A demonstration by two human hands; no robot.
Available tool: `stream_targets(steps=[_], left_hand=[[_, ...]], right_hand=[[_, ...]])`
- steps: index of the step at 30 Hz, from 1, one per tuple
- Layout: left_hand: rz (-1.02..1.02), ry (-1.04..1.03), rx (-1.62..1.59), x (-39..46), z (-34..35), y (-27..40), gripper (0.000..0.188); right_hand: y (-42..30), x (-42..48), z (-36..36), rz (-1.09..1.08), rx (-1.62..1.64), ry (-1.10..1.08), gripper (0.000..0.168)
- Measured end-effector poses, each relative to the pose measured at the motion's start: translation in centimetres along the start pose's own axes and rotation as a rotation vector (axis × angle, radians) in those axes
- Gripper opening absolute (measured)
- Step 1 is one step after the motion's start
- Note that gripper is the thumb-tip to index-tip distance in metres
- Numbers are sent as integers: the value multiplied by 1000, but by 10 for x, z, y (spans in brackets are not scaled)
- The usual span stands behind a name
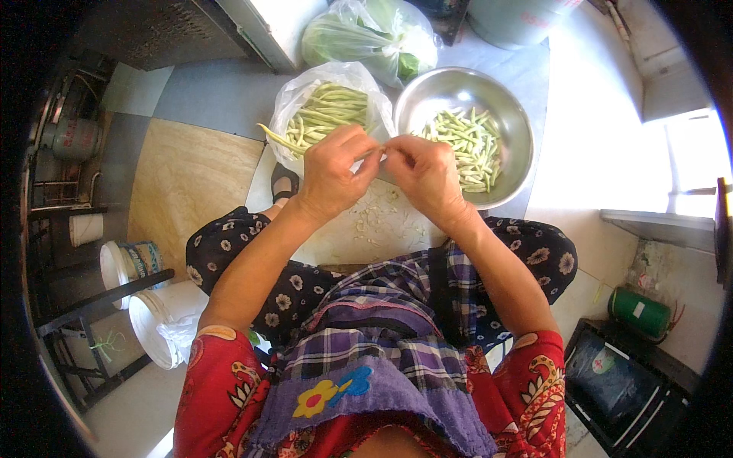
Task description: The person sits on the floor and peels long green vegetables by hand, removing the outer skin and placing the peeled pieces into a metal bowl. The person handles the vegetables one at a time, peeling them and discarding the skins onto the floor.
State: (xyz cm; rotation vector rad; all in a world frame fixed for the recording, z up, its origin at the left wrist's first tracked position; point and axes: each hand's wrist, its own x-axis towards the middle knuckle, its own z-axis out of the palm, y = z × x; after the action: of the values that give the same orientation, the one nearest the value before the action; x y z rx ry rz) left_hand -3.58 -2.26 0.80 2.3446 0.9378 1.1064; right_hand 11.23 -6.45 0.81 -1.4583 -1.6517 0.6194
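A long green bean (279,139) is held in my left hand (339,166), its pale tip sticking out to the left. My right hand (422,172) meets the left one, with its thumb and fingertips pinched at the bean's other end; the exact grip there is blurred. Behind my left hand, a translucent plastic bag (284,103) stands open, full of whole green beans (335,106). To its right, partly behind my right hand, a stainless steel bowl (518,143) contains short bean pieces (472,140).
Bean trimmings (375,220) litter the floor between my knees. A tied plastic bag of leafy greens (369,40) lies beyond the bowl, near a gas cylinder (509,23). White buckets (157,320) stand at left beside a dark metal frame (106,300).
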Motion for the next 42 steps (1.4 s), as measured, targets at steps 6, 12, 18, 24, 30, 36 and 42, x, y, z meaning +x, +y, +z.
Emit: stream_targets(steps=[6, 12, 18, 24, 30, 36, 42], left_hand=[[-347, 186, -477, 14, -4, 12, 7], [-626, 419, -1400, 23, -22, -25, 13], [-667, 418, -1713, 22, -29, -32, 14], [-625, 436, -1287, 20, -31, -42, 19], [164, 109, 160, 22, -28, -13, 27], [84, -251, 29, -1, -16, -15, 19], [131, -172, 68, 0, -17, -19, 13]], right_hand=[[-1, 5, 6, 491, 777, -32, 17], [32, -21, 23, 180, 43, -432, 25], [17, -11, 27, 235, 558, -339, 32], [5, -7, 13, 340, 464, -441, 20], [6, -4, -4, 207, 188, -249, 16], [4, -2, -10, 245, 191, -203, 17], [7, 0, -11, 416, 526, -341, 18]])
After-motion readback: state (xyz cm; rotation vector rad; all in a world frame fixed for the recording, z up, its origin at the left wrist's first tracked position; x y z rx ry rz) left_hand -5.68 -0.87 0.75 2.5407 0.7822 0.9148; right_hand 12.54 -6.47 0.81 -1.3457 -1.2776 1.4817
